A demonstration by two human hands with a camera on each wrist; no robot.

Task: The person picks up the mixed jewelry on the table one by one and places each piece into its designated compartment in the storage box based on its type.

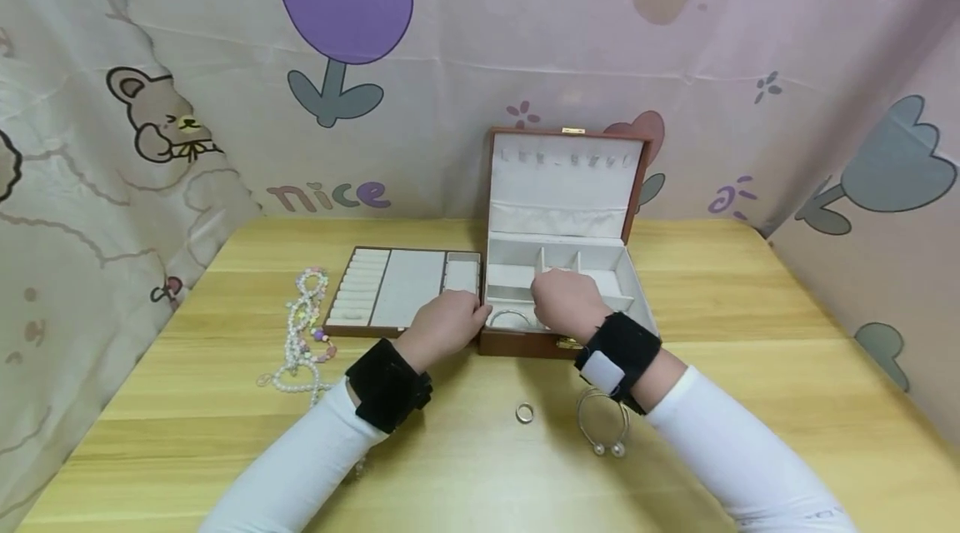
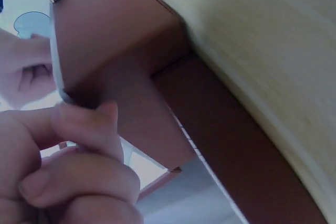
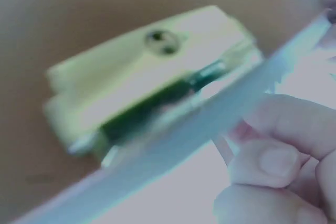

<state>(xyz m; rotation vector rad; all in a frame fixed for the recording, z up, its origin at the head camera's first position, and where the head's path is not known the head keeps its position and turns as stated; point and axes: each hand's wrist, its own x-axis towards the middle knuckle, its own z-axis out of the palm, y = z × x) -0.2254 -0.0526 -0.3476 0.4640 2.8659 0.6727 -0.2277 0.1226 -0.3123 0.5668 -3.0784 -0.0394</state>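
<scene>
A brown jewelry box (image 1: 517, 344) stands with its lid (image 1: 566, 179) raised and pale compartments showing. My left hand (image 1: 446, 325) is at its front left corner, fingers curled, with the thumb against the rim; the left wrist view shows this grip on the corner. My right hand (image 1: 570, 300) reaches over the front wall into the box, fingers bent. In the right wrist view, bent fingers (image 3: 278, 161) appear behind the gold clasp (image 3: 163, 66); whether they hold anything is hidden. A silver bangle (image 1: 512, 315) lies in the front compartment between the hands.
Left of the box lies a jewelry tray (image 1: 412, 283) with ring rolls. Beaded necklaces (image 1: 300, 350) are heaped beside it. On the wooden table (image 1: 465, 466) in front are a ring (image 1: 524, 413) and an open bangle with two pearls (image 1: 600, 443). A printed curtain (image 1: 465, 33) hangs behind.
</scene>
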